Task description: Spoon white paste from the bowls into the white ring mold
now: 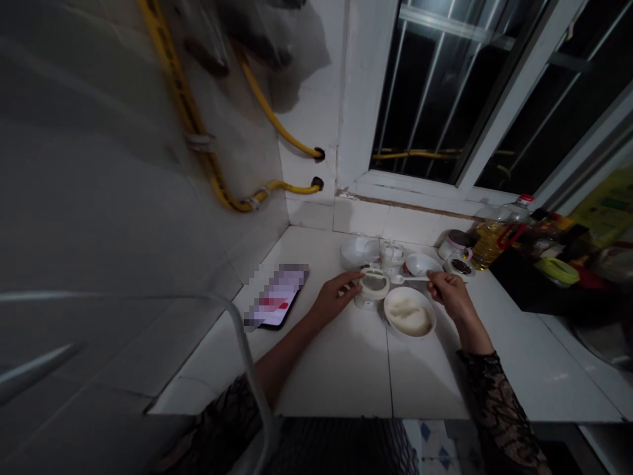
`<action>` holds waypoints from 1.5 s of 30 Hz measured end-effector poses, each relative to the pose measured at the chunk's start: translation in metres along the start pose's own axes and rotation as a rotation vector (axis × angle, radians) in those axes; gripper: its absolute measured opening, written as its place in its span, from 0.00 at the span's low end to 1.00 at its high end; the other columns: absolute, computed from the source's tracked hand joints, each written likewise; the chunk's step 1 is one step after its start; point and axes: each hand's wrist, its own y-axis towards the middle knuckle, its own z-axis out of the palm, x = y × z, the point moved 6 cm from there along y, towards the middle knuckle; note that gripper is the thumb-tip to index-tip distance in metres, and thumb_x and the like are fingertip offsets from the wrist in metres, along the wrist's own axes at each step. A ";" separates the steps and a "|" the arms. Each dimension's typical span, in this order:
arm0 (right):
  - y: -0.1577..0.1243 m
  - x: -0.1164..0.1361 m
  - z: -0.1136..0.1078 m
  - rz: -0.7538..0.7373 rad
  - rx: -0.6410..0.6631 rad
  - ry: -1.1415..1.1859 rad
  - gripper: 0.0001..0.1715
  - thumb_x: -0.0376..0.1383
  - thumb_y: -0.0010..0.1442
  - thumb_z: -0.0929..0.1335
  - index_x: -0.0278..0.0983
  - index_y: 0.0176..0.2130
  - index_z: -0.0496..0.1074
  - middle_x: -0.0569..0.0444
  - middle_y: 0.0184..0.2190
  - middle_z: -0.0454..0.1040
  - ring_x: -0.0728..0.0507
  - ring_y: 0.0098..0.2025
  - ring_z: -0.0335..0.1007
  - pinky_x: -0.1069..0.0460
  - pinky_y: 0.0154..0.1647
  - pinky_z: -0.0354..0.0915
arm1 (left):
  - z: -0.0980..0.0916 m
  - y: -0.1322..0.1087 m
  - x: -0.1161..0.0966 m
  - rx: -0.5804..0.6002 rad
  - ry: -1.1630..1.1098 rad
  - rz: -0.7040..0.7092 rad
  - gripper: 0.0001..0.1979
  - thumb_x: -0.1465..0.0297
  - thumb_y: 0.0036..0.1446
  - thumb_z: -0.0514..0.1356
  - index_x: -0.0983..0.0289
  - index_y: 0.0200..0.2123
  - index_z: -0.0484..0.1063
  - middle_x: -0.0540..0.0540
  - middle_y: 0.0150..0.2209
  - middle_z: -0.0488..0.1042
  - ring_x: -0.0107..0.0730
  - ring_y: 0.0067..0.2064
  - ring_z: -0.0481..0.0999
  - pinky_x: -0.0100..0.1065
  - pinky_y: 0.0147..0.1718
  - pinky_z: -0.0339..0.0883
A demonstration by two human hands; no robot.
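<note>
My right hand [448,291] pinches the handle of a small white spoon [397,280], held level above the back rim of a white bowl. That bowl [432,330] holds a pale, flour-like powder [408,313] with an uneven surface. Left of it stands a small white seasoning jar [370,302] with a greyish top. My left hand [339,295] has its fingers and thumb on the jar's left rim. Whether the jar's lid is up or down is too dim to tell.
A phone [284,297] with a lit screen lies at left. Behind the jar are a clear bowl [357,253], another white jar [393,254] and a small bowl [419,264]. Lidded jars, an oil bottle [487,244] and a black box [519,284] stand at right.
</note>
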 end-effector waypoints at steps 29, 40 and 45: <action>-0.009 0.006 -0.002 -0.255 0.162 -0.446 0.29 0.55 0.54 0.64 0.38 0.17 0.56 0.61 0.16 0.52 0.53 0.20 0.46 0.55 0.20 0.46 | 0.000 0.000 0.002 0.000 0.005 -0.007 0.16 0.63 0.56 0.58 0.62 0.46 0.75 0.57 0.45 0.78 0.30 0.36 0.76 0.29 0.32 0.71; -0.005 -0.002 0.006 -0.169 0.221 -0.344 0.30 0.57 0.51 0.66 0.36 0.15 0.60 0.60 0.14 0.56 0.53 0.19 0.48 0.55 0.20 0.47 | 0.000 0.000 -0.002 0.004 0.007 -0.016 0.16 0.63 0.56 0.58 0.61 0.46 0.75 0.56 0.45 0.78 0.30 0.36 0.76 0.29 0.33 0.71; -0.003 -0.005 -0.001 -0.059 0.189 -0.278 0.29 0.57 0.48 0.67 0.36 0.17 0.64 0.61 0.13 0.57 0.54 0.17 0.46 0.56 0.17 0.43 | 0.000 0.000 -0.002 0.010 0.012 -0.014 0.16 0.63 0.56 0.58 0.62 0.46 0.75 0.57 0.46 0.77 0.30 0.37 0.76 0.30 0.33 0.72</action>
